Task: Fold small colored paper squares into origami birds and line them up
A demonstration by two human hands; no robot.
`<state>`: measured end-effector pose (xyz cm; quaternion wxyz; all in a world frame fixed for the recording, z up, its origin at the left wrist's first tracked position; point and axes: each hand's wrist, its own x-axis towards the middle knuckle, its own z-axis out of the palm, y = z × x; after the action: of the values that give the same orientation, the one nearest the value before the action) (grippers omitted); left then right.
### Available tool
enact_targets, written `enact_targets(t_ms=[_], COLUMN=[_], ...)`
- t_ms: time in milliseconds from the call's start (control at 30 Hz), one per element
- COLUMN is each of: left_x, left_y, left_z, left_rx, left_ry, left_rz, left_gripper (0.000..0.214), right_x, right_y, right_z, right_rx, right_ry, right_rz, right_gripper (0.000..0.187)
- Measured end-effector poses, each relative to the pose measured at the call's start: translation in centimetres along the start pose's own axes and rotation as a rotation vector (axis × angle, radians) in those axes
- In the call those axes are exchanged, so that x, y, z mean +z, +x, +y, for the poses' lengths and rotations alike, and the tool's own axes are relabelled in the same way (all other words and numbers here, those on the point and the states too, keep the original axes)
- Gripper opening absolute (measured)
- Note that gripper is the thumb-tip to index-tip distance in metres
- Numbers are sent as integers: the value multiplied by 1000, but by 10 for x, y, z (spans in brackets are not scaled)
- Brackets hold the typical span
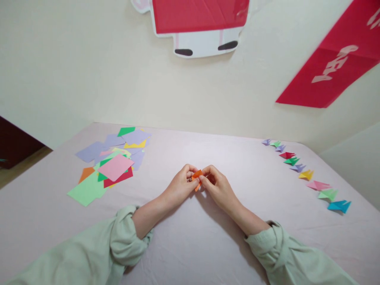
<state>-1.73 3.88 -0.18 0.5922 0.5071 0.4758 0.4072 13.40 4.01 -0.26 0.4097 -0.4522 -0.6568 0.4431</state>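
A small folded piece of orange paper (197,174) is pinched between my two hands, above the middle of the table. My left hand (183,181) grips its left side with thumb and fingers. On the right side, my right hand (218,185) holds it in a pinch, and the two thumbs are close together at the front. The fingertips hide part of the paper, so its exact folded shape cannot be made out.
Loose coloured paper sheets (115,167) lie in an overlapping pile at the left. Several small folded paper figures, among them a blue one (339,206), form a slanting row at the right. The pale cloth-covered table (184,138) meets a wall behind, where red decorations (202,16) hang.
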Motion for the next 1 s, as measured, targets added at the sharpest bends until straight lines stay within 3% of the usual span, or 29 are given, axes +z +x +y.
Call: enact_targets(t_ms=[133, 367, 800, 1000], left_x=[1, -1, 0, 2], left_y=[-1, -2, -4, -7], left_z=[-2, -3, -9, -3], left_rx=[46, 179, 340, 383], left_ry=[39, 200, 447, 477], left_rz=[2, 151, 215, 171], left_gripper=[16, 6, 7, 4], right_x=[0, 1, 3, 1], right_y=[1, 1, -2, -1], right_z=[6, 6, 0, 1], right_rx=[-2, 23, 6, 8], right_ry=[2, -38, -52, -48], right_rz=[28, 29, -6, 15], right_gripper=[11, 12, 11, 11])
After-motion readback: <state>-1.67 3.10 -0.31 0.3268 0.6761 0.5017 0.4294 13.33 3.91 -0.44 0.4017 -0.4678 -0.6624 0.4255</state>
